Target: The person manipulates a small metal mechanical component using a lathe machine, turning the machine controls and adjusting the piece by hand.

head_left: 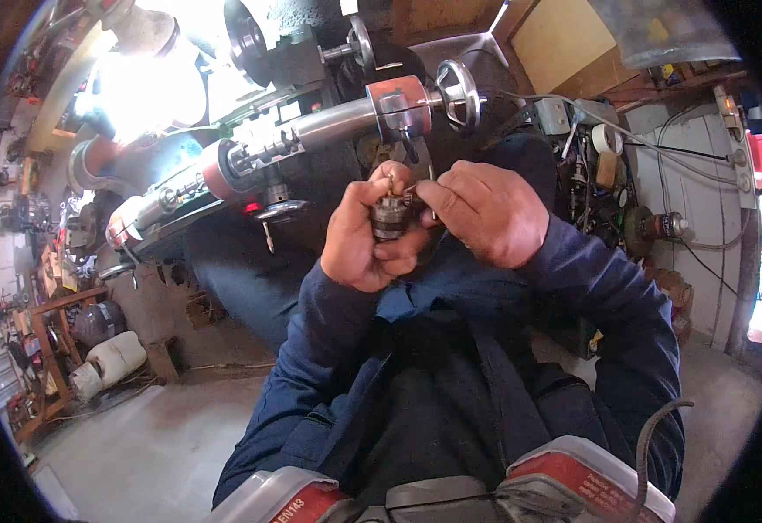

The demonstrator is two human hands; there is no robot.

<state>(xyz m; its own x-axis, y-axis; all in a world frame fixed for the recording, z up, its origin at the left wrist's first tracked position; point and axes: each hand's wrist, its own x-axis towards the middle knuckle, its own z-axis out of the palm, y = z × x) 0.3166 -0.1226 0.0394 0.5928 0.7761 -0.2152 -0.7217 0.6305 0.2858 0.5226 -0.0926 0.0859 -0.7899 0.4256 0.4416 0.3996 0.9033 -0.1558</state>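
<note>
My left hand [359, 240] is wrapped around a small cylindrical metal part [390, 218], dark grey with a brassy tip showing above my fingers. My right hand [486, 213] is closed at the fingertips on a thin metal tool [418, 188] that touches the top of that part. Both hands are raised in front of my chest, just below the tailstock of a metal lathe [329, 122]. My dark blue sleeves come up from the lower edge.
The lathe runs from upper left to centre, with a red collar [398, 105] and a handwheel [458, 83] close above my hands. Cables, a tape roll [606, 138] and clutter fill the bench at right. White jugs [111, 362] stand on the concrete floor at lower left.
</note>
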